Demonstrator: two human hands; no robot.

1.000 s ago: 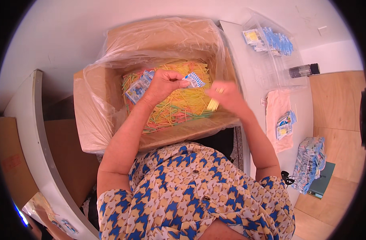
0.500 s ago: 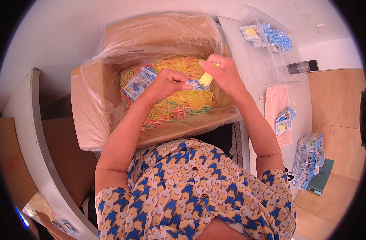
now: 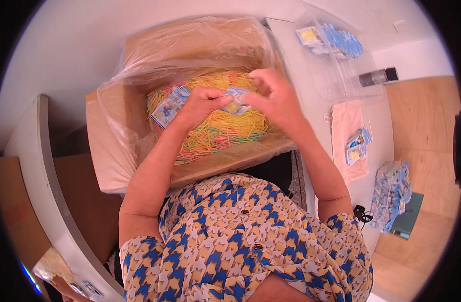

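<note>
My left hand (image 3: 201, 106) pinches a small clear plastic packet (image 3: 236, 94) with blue edging above the middle of the box. Beside it, my right hand (image 3: 278, 99) is blurred, its thumb and fingers spread apart and nothing visible between them. Its thumb is close to the packet; whether they touch I cannot tell. Beneath both hands lies a heap of thin yellow, pink and green sticks (image 3: 230, 135). More blue-and-clear packets (image 3: 165, 111) rest on the heap to the left of my left hand. How full the held packet is does not show clearly.
A plastic-lined cardboard box (image 3: 114, 136) holds the sticks. On the white table at right are a clear bin (image 3: 311, 75) with packets, a dark-capped bottle (image 3: 376, 77), a pink cloth (image 3: 344, 126) with packets on it, and a stack of packets (image 3: 389, 196).
The yellow stick bundle that my right hand held at the packet's mouth no longer shows in its fingers. That hand has opened; the left still grips the packet.
</note>
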